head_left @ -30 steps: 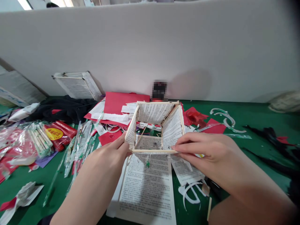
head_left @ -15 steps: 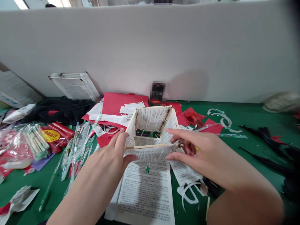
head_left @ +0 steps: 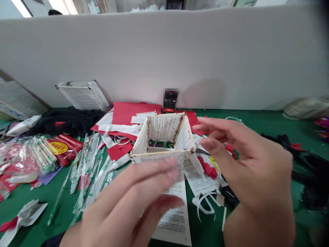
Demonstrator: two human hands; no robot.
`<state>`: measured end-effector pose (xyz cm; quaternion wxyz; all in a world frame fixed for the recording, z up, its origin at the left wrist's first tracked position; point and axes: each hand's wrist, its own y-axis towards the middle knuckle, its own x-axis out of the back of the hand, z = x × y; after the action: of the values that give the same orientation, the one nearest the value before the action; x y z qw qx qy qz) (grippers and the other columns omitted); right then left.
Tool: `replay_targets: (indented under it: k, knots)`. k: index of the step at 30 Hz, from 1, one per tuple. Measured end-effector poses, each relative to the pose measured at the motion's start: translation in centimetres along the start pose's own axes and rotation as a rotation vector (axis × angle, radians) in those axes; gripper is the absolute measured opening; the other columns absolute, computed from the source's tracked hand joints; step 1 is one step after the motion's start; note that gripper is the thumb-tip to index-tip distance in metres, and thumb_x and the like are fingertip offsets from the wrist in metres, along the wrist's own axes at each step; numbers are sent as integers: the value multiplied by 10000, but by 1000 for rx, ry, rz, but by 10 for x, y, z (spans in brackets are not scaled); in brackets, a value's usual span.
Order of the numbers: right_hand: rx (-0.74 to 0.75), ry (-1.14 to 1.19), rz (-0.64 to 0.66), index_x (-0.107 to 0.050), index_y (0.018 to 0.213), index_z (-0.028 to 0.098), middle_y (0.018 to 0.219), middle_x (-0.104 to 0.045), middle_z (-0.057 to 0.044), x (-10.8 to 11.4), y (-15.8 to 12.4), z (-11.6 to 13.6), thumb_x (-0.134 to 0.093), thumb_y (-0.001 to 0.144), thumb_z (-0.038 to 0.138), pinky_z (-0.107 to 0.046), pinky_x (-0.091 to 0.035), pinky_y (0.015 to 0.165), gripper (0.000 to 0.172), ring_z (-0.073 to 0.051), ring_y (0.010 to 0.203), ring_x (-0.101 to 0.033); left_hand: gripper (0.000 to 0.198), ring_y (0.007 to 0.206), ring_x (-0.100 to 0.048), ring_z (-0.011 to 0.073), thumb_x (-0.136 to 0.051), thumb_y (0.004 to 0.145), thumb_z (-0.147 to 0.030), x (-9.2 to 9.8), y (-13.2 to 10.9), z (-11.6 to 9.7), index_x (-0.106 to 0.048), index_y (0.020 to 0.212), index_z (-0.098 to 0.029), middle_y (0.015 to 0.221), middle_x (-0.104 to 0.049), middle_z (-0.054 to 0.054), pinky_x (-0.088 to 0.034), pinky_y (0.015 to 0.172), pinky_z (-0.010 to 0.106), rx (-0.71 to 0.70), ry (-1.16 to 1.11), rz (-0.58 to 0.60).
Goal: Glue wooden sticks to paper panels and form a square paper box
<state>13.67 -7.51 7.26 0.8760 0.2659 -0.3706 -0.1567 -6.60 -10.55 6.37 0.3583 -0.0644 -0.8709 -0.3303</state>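
A four-sided box frame (head_left: 167, 125) of thin sticks covered with printed paper stands on the table, its top open. My left hand (head_left: 128, 202) is in front of its near wall, slightly blurred. Its fingers and thumb are apart, with nothing visible between them. To the right of the frame, my right hand (head_left: 246, 157) is open, thumb and index finger parted beside the corner. Nothing shows in its grasp. Under the left hand lies a printed sheet (head_left: 177, 223), partly covered by it.
Bundled sticks (head_left: 41, 152) and a red packet (head_left: 64, 147) lie at left, near plastic-wrapped strips (head_left: 83, 164). Red paper (head_left: 136, 109) lies behind the frame, and a phone-like device (head_left: 170, 99) leans on the partition (head_left: 154, 58). A papered frame (head_left: 79, 94) stands at back left.
Both hands have let go of the box frame. My left hand has moved right and nearer, across its front; my right hand has drawn away to the right.
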Motion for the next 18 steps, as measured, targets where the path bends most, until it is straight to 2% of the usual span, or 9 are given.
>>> replay_targets:
  k: [4, 6, 8, 10, 12, 15, 18]
  knots:
    - [-151, 40, -163, -672, 975, 257, 936, -720, -28, -4, -11, 4, -604, 862, 372, -336, -564, 723, 174, -201, 820, -679, 123, 786, -716, 163, -689, 810, -162, -30, -8, -6, -714, 875, -263, 858, -756, -9, -589, 688, 249, 105, -503, 128]
    - [-193, 26, -190, -677, 963, 255, 909, -725, -27, -5, -21, 3, -632, 842, 341, -326, -574, 699, 155, -197, 786, -685, 75, 730, -714, 169, -729, 770, -168, -49, -14, -2, -724, 746, -239, 756, -751, 2, -583, 685, 265, 309, -725, 161]
    - [-219, 31, -194, -681, 957, 245, 885, -728, -29, -5, -33, -3, -649, 827, 313, -301, -580, 671, 150, -185, 753, -688, 97, 667, -705, 174, -788, 693, -180, -65, -23, 3, -711, 645, -214, 703, -744, 18, -576, 635, 266, 596, -917, 204]
    - [-251, 47, -194, -682, 960, 233, 871, -729, -35, -6, -48, -11, -655, 821, 294, -283, -584, 669, 154, -177, 739, -691, 125, 656, -701, 173, -823, 636, -201, -76, -33, 8, -699, 626, -184, 700, -745, 39, -564, 610, 255, 872, -1077, 245]
    - [-311, 85, -193, -677, 966, 218, 859, -730, -43, -8, -64, -22, -648, 824, 287, -279, -588, 683, 160, -174, 738, -693, 182, 685, -702, 171, -846, 607, -230, -83, -42, 13, -686, 654, -157, 724, -749, 60, -557, 631, 247, 1041, -1201, 257]
    - [-431, 190, -136, -665, 960, 190, 848, -730, -66, -15, -88, -36, -615, 847, 295, -285, -591, 672, 162, -173, 712, -688, 252, 784, -705, 168, -850, 623, -261, -92, -52, 18, -680, 758, -133, 829, -754, 85, -553, 726, 253, 1152, -1323, 248]
    - [-534, 268, -87, -666, 953, 185, 818, -727, -73, -24, -111, -45, -601, 855, 324, -263, -574, 584, 182, -169, 661, -673, 307, 853, -698, 168, -853, 633, -269, -102, -57, 22, -679, 834, -116, 906, -746, 103, -537, 805, 264, 1214, -1388, 253]
